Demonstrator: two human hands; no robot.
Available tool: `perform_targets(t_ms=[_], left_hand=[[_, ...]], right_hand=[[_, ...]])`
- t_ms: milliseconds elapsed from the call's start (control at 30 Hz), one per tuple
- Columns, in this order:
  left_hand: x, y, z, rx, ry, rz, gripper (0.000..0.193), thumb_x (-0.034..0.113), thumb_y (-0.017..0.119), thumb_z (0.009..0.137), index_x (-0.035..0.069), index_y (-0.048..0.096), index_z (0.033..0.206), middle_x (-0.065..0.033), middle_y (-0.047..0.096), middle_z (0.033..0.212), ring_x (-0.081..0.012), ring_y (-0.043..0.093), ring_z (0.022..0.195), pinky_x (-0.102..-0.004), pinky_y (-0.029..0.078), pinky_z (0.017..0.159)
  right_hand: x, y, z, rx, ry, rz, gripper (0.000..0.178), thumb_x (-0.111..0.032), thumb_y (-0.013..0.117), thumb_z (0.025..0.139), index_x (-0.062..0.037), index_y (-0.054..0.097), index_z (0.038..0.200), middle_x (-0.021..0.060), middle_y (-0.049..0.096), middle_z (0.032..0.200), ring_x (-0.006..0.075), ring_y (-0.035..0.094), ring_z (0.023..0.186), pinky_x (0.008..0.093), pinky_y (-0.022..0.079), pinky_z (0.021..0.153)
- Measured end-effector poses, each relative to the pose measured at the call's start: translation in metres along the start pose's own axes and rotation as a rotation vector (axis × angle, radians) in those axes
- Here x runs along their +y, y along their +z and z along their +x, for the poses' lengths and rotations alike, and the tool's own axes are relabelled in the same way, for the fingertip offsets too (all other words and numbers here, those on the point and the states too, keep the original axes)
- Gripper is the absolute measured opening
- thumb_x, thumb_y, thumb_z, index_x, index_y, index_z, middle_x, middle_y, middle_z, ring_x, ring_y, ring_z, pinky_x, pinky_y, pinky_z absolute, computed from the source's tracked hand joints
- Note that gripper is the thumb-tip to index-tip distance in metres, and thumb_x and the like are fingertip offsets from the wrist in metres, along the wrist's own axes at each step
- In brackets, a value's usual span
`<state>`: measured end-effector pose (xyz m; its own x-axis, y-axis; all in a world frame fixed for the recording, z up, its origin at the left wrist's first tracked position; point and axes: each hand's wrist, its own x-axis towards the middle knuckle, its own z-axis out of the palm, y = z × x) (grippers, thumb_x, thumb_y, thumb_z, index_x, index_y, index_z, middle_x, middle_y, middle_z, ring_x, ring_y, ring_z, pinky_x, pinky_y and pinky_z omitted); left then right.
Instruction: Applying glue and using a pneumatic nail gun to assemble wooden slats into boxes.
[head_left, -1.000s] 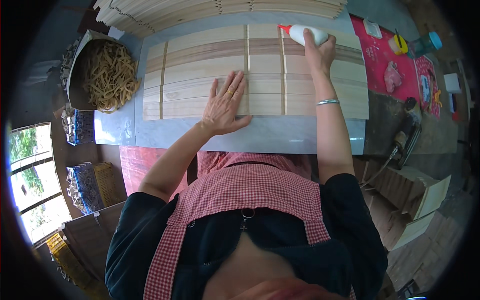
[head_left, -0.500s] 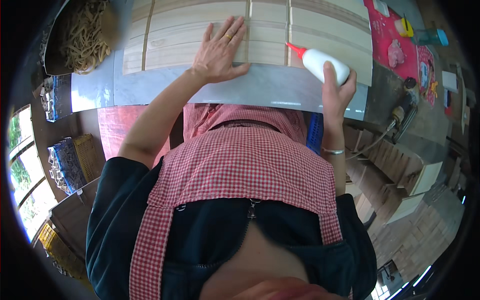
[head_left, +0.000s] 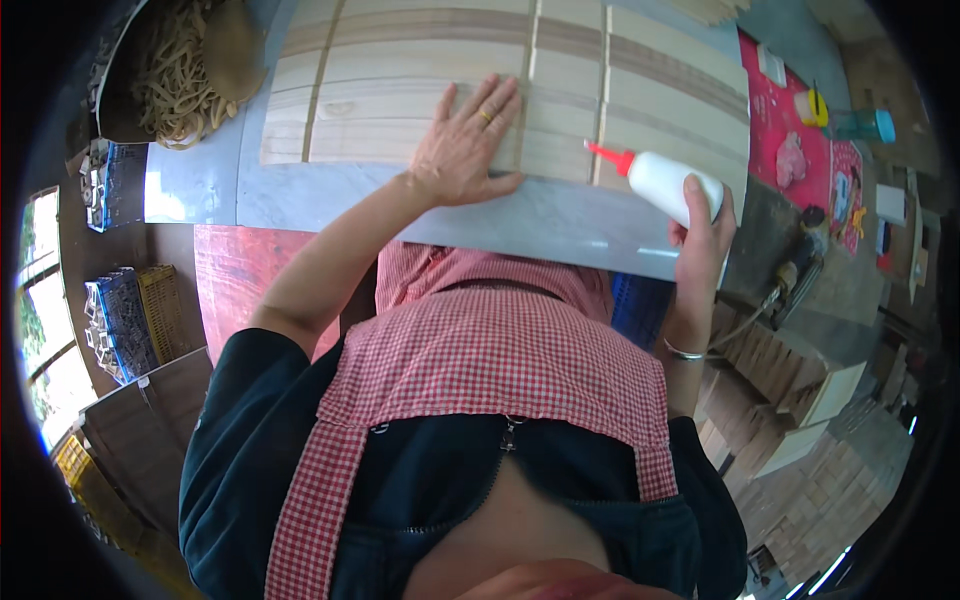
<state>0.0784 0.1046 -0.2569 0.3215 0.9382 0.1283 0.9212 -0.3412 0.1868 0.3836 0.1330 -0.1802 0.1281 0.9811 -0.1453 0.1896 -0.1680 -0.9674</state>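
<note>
While the left hand [head_left: 465,150] is laid palm down, fingers slightly spread, on pale grooved wooden boards [head_left: 375,105], a white squeeze bottle [head_left: 668,185] is clasped in the right hand [head_left: 706,232], seen in the head view. The bottle's red nozzle [head_left: 614,159] is pointed leftward from the right hand, its tip beside the rightmost groove [head_left: 602,90]; whether wood is touched cannot be told. Just below the left hand, the boards are bordered by a grey tabletop [head_left: 420,220]. Well to that hand's upper left, tan bands [head_left: 185,85] are heaped in a container [head_left: 120,105]. Beyond the right hand, to its upper right, a pink mat [head_left: 762,105] is seen near a blue-lidded jar [head_left: 862,125].
</note>
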Motion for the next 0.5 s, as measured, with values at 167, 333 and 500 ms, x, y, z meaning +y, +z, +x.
perform_targets(t_ms=[167,333,500], left_hand=[[-0.017,-0.021,-0.009,-0.017,-0.018,-0.072,0.102,0.057,0.065,0.081,0.002,0.026,0.158,-0.0147,0.018,0.168,-0.0298,0.011,0.157,-0.06,0.011,0.123],[-0.048,-0.032,-0.032,-0.067,-0.07,-0.03,0.105,0.056,0.067,0.079,0.002,0.026,0.158,-0.0148,0.017,0.168,-0.0298,0.011,0.157,-0.0598,0.012,0.123],[-0.055,-0.034,-0.035,-0.091,-0.104,0.002,0.105,0.056,0.067,0.077,0.003,0.026,0.158,-0.014,0.017,0.169,-0.0294,0.011,0.157,-0.0596,0.012,0.123]], right_hand=[[-0.004,0.079,0.069,0.054,-0.098,0.148,0.047,-0.037,0.071,0.093,0.0021,0.054,0.112,0.0095,0.058,0.084,0.0089,0.048,0.05,0.0207,0.038,0.042],[-0.003,0.145,0.132,0.116,-0.147,0.059,0.056,-0.041,0.072,0.09,0.006,0.053,0.114,0.017,0.061,0.093,0.0195,0.059,0.067,0.0303,0.05,0.06],[-0.006,0.164,0.146,0.151,-0.135,-0.053,0.06,-0.041,0.071,0.089,0.009,0.052,0.116,0.0238,0.063,0.102,0.0321,0.066,0.088,0.0409,0.056,0.081]])
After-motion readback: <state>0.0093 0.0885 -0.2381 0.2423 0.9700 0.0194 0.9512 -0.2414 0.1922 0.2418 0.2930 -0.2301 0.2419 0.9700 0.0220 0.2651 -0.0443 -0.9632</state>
